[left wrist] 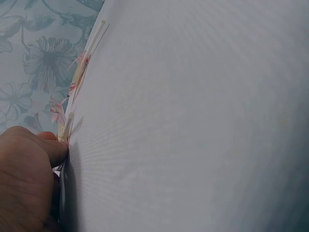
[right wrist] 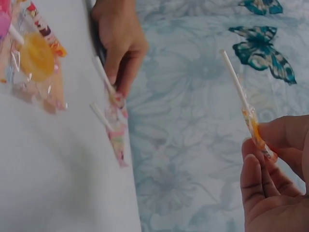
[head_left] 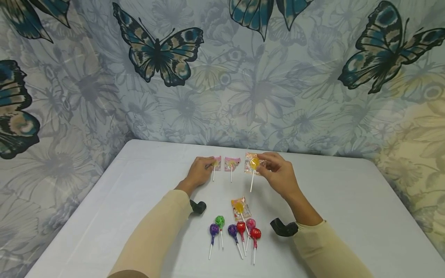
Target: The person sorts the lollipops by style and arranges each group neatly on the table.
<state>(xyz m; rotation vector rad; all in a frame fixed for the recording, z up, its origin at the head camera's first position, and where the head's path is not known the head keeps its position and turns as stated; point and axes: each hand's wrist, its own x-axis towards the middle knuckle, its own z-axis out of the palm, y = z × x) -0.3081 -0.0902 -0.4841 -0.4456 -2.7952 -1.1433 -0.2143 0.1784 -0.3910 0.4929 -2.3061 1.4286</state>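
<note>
At the far side of the table, my left hand (head_left: 197, 172) pinches the edge of a flat lollipop in a pink wrapper (head_left: 217, 163), its white stick pointing toward me. A second pink-wrapped lollipop (head_left: 231, 164) lies just right of it, apart from both hands. Between thumb and fingers, my right hand (head_left: 281, 174) holds a yellow flat lollipop in an orange-printed clear wrapper (right wrist: 252, 126); its stick sticks out free. Nearer to me lies another yellow lollipop in an orange wrapper (head_left: 239, 207), its stick crossing the round lollipops.
Round lollipops lie in the near middle: purple (head_left: 214, 229), green (head_left: 219, 221), another purple (head_left: 232, 230), red (head_left: 241, 226), pink (head_left: 250, 222) and another red (head_left: 255, 233). The white table (head_left: 114, 216) ends at a butterfly-patterned cloth wall (head_left: 226, 108). Dark wrist mounts (head_left: 284, 227) jut inward from the sleeves.
</note>
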